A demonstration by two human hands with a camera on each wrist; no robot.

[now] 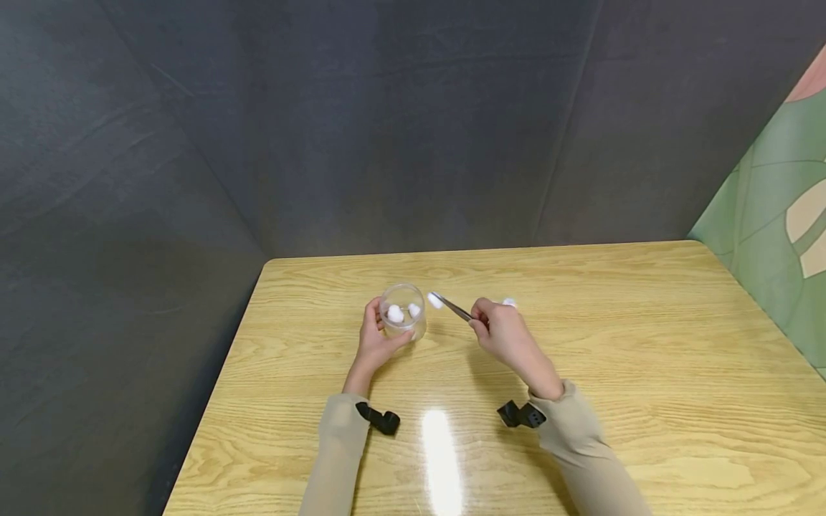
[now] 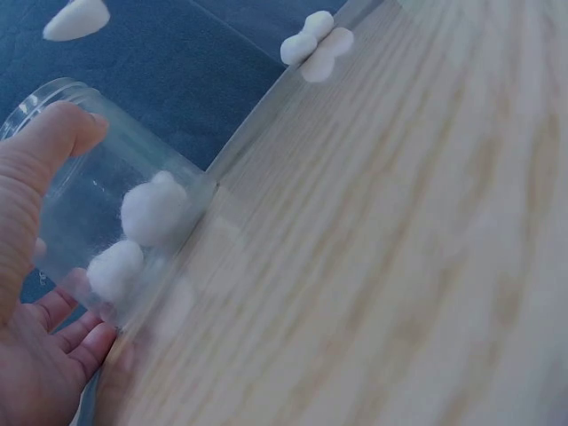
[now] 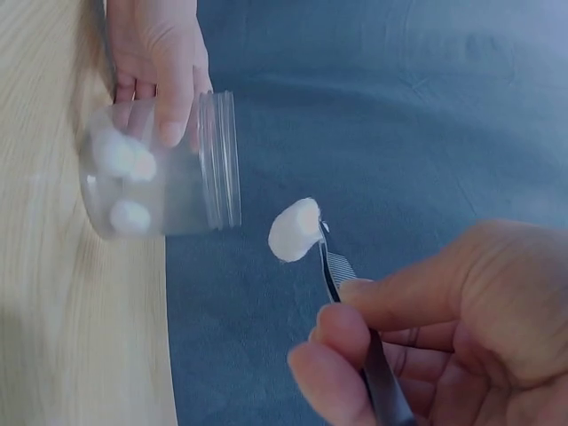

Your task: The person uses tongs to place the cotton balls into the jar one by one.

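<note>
A clear plastic jar (image 1: 421,327), lidless, stands upright on the table with several white cotton balls (image 2: 153,209) inside. My left hand (image 1: 374,344) grips it round the side, thumb in front and fingers behind. To the jar's right, my right hand (image 1: 506,335) pinches metal tweezers (image 1: 456,309) between thumb and fingers. Their tips hold another cotton ball (image 3: 295,231) in the air, just outside the jar's mouth. More cotton balls (image 2: 308,37) lie on the table; in the head view they are mostly hidden beyond my right hand.
The wooden table (image 1: 645,344) reaches toward the front and right. Dark cloth (image 1: 413,129) hangs behind it and on the left. A patterned green panel (image 1: 768,208) borders the right side. Black camera mounts sit on both wrists.
</note>
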